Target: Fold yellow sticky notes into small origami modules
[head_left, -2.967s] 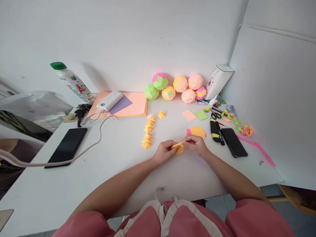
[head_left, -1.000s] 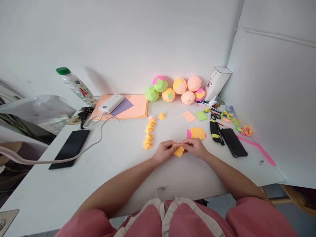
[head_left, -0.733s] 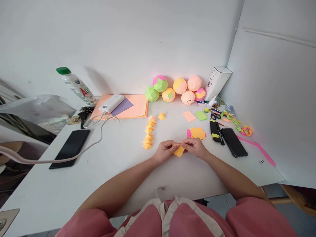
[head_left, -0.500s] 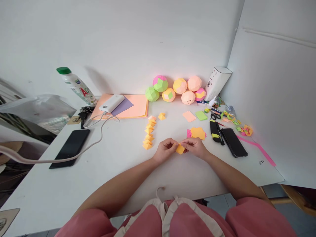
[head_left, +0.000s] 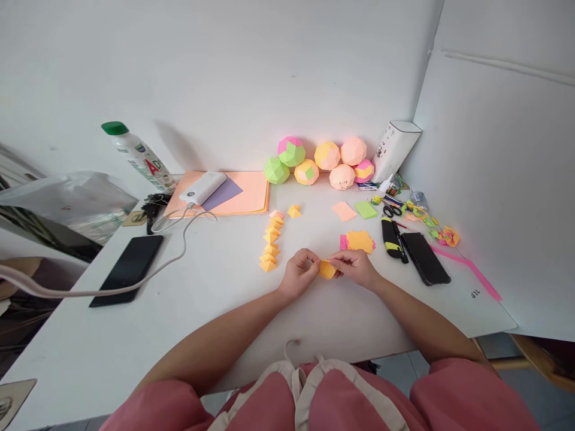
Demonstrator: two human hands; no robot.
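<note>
A small orange piece of paper [head_left: 327, 270] is held up between my two hands, over the front of the white table. My left hand [head_left: 300, 273] pinches its left edge between thumb and fingers. From the other side, my right hand [head_left: 356, 267] grips its upper right part, hiding some of it. Just beyond my right hand lies a stack of orange cut paper [head_left: 360, 242] with pink paper under it. Left of my hands runs a column of folded orange paper pieces [head_left: 270, 248], and one more folded piece [head_left: 294, 211] sits apart behind them.
Faceted paper balls [head_left: 327, 156] stand along the wall. Peach squares [head_left: 344, 211] and green squares [head_left: 366, 209] lie in front. Right are scissors [head_left: 392, 210], a cutter [head_left: 392, 238] and a phone [head_left: 426, 258]. Left are a power bank [head_left: 203, 188], a bottle [head_left: 142, 159] and a dark phone [head_left: 127, 270].
My left hand has shifted very slightly, its fingers lifting a little at the paper's edge. Both hands keep their pinch on the orange paper; the things on the table stay put.
</note>
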